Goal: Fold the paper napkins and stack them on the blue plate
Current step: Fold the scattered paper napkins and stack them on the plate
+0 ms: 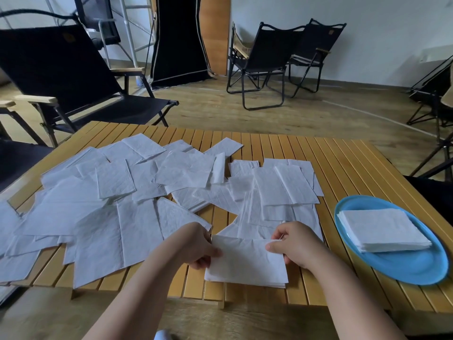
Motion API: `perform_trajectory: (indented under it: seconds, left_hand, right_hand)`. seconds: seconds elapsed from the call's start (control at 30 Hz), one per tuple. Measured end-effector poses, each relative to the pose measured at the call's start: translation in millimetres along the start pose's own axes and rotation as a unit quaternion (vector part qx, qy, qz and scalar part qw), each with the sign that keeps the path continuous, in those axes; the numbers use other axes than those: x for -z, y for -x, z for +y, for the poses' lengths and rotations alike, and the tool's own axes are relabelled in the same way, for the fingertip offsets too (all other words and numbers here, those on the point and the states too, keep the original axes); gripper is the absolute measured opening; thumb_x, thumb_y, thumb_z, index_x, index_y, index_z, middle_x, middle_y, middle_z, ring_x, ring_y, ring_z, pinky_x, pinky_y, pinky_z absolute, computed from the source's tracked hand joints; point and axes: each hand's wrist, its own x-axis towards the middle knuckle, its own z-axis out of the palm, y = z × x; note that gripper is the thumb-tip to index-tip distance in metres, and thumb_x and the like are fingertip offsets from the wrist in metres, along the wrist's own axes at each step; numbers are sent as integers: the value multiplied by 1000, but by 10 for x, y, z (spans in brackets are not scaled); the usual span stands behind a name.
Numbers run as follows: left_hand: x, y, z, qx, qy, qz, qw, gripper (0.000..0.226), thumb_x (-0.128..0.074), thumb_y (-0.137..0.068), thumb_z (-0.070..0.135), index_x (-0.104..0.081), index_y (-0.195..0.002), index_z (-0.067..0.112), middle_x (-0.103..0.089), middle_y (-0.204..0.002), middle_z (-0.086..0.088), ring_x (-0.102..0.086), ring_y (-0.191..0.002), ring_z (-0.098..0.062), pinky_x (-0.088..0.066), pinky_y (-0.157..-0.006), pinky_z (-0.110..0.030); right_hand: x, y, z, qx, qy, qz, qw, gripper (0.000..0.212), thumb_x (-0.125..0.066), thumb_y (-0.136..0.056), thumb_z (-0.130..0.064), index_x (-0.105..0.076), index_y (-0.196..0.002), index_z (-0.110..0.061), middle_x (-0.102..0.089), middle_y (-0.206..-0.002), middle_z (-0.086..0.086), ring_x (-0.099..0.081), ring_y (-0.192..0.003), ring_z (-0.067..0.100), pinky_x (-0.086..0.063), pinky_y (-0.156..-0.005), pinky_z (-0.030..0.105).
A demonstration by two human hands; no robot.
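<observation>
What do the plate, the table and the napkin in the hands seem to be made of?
Plate: probably plastic or melamine, plain blue with a soft sheen. Table: narrow slats, wood or bamboo by the golden colour. Napkin: thin white paper, faintly embossed and creased.

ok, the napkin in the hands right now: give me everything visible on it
The held napkin is white, soft crinkled paper, folded into a rough rectangle; layered edges show along its near edge. It lies nearly flat on the slatted wooden table, close to the near edge, its far edge overlapping other loose napkins. The left hand pinches its far left corner and the right hand grips its far right corner, thumbs on top. It sits left of the blue plate, apart from it.
</observation>
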Motion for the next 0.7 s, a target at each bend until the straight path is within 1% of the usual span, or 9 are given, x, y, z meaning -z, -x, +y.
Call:
perform_trajectory:
  seconds: [0.1,0.2,0.3,0.4,0.47,0.5,0.57,0.63,0.7]
  left_hand:
    - [27,23,-5,-21,-4,3,1000,19,-77,-88,24,-70,-83,7,-69,-60,-4,-60,-53,-19,-53,-55,-23]
    - [28,35,7,-17,-20,4,1000,21,-77,-89,24,-70,-86,5,-69,-60,-4,-58,-50,-17,-51,-52,-22]
    - [9,55,39,6,-24,10,1000,20,-77,-89,23,-68,-88,5,-66,-65,-8,-57,-49,-17,-49,-49,-21]
    - [-5,71,53,18,-85,36,996,33,-75,-89,37,-66,-81,6,-66,-66,-7,-58,-51,-16,-53,-54,-24]
    - [-9,56,52,-8,-165,94,982,44,-72,-86,52,-66,-76,10,-68,-67,-2,-60,-58,-15,-54,-64,-28]
    - [-11,44,52,-28,-188,132,973,44,-72,-85,55,-64,-77,13,-67,-69,1,-60,-63,-14,-51,-64,-28]
    - [-20,31,55,-66,-184,188,962,37,-75,-82,53,-60,-85,19,-63,-77,5,-59,-71,-12,-46,-61,-25]
    - [-38,33,44,-93,-181,196,959,36,-78,-82,48,-59,-96,21,-62,-87,4,-59,-77,-14,-49,-64,-28]
    - [-57,27,18,-107,-193,178,959,33,-77,-83,45,-61,-100,21,-64,-92,2,-60,-81,-16,-51,-67,-29]
  right_hand:
    - [38,10,13,-4,-8,-4,1000,14,-75,-87,-36,-65,-92,-26,-67,-82,-2,-66,-65,11,-47,-57,22]
    - [34,13,21,-7,-1,-14,1000,16,-75,-87,-37,-65,-94,-26,-68,-83,-1,-66,-64,11,-48,-59,22]
    - [10,19,10,-11,12,-22,1000,18,-75,-87,-38,-65,-95,-26,-67,-82,-1,-63,-61,10,-45,-54,21]
    - [-16,6,-26,-23,35,1,999,23,-77,-83,-43,-64,-88,-24,-67,-82,-1,-65,-66,11,-50,-57,23]
    - [-13,-10,-46,-34,53,43,997,28,-78,-81,-47,-62,-85,-24,-65,-82,-3,-63,-73,12,-53,-62,25]
    - [-1,-6,-56,-41,56,58,996,29,-78,-80,-48,-61,-84,-24,-64,-82,-5,-62,-74,11,-50,-61,24]
    - [11,7,-64,-54,61,64,995,30,-78,-80,-47,-60,-85,-23,-63,-82,-5,-61,-74,10,-46,-60,24]
    - [-1,22,-58,-59,71,45,995,29,-78,-80,-45,-60,-86,-23,-63,-83,-3,-62,-74,12,-50,-63,24]
    - [-17,30,-62,-58,80,35,994,27,-77,-81,-43,-60,-88,-23,-64,-85,-2,-63,-76,12,-54,-68,26]
